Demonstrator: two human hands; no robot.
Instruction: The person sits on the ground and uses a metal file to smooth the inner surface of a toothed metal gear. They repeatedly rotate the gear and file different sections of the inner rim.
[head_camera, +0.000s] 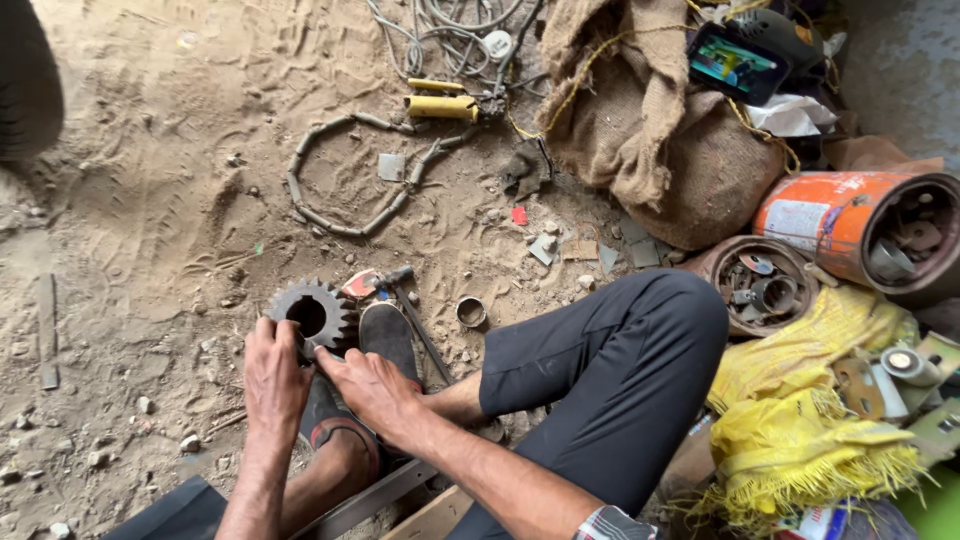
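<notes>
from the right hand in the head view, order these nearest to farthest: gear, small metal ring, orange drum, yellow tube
1. gear: right hand touches it, upper left.
2. small metal ring: on the sand, upper right.
3. yellow tube: far up, by the cables.
4. orange drum: far right, on its side.

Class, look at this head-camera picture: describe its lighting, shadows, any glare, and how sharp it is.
Head view: soft, even daylight on the sandy ground; only faint shadows beside the gear and under both hands, left hand and right hand; the lit phone screen is the brightest spot; focus is sharp throughout, with slight wide-angle stretch at the edges.
</notes>
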